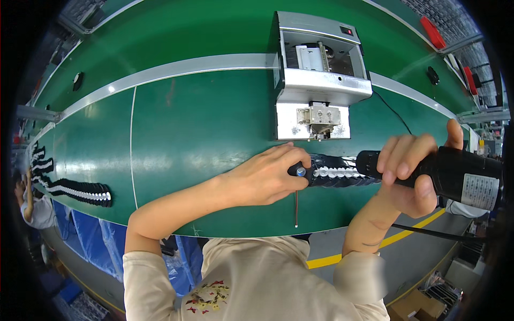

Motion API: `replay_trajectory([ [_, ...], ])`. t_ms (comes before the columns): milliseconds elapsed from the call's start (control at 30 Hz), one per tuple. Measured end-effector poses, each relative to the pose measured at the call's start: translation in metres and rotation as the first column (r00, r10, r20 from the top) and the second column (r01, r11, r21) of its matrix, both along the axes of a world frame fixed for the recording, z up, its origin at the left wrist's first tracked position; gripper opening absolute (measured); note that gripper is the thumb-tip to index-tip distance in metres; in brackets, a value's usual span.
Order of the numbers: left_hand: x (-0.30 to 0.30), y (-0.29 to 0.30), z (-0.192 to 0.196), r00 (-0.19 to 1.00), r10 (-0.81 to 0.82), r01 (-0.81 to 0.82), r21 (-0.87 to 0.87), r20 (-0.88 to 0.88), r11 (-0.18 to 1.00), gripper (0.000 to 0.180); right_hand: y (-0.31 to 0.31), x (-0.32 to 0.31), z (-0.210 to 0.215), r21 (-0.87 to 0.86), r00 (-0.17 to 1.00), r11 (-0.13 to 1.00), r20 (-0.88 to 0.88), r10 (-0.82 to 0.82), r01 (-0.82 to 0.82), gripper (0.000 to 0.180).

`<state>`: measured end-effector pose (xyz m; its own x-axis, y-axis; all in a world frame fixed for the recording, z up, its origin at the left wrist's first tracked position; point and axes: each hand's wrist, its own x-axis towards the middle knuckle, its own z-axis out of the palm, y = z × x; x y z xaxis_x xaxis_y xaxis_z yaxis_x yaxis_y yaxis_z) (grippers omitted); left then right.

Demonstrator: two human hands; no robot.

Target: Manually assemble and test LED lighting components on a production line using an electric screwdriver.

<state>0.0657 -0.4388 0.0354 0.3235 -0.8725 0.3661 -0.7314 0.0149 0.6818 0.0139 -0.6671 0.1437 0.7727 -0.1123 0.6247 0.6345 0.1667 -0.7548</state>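
My left hand (pixel 278 174) is closed, thumb and fingers on a small black part (pixel 301 181) with a shiny bluish round spot. A thin red and dark wire (pixel 296 209) hangs below it. To the right, touching or nearly so, runs a close-packed row of black parts with white middles (pixel 337 172). My right hand (pixel 409 171) grips a thick black cylindrical power tool (pixel 455 174) with a white label. Held above the right end of the row, the tool has its narrower end toward my left hand. Any tip at that end is hard to make out.
A silver-grey bench machine (pixel 321 80) stands just beyond my hands, with a metal fixture at its front. Another curved row of black and white parts (pixel 80 191) lies at the far left. A black cable (pixel 439 234) crosses at lower right. Another person's hand (pixel 21 192) shows at the left edge.
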Motion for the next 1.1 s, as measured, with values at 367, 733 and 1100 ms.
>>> replay_trajectory([
  [367, 0.004, -0.001, -0.010, 0.997, 0.006, -0.001, -0.062, 0.081, 0.998, 0.013, 0.032, 0.035, 0.014, -0.006, 0.997, 1.000, 0.079, -0.026, 0.026, 0.071],
  [733, -0.007, 0.014, -0.009, 0.991, 0.089, -0.083, -0.061, 0.101, 0.995, 0.021, 0.046, 0.058, 0.014, -0.050, 0.986, 0.985, -0.036, -0.164, 0.163, 0.050],
  [1100, -0.010, 0.014, -0.017, 0.990, 0.123, -0.114, -0.124, 0.074, 0.986, 0.020, 0.045, 0.037, 0.000, 0.076, 1.000, 0.997, -0.024, -0.009, 0.011, 0.054],
])
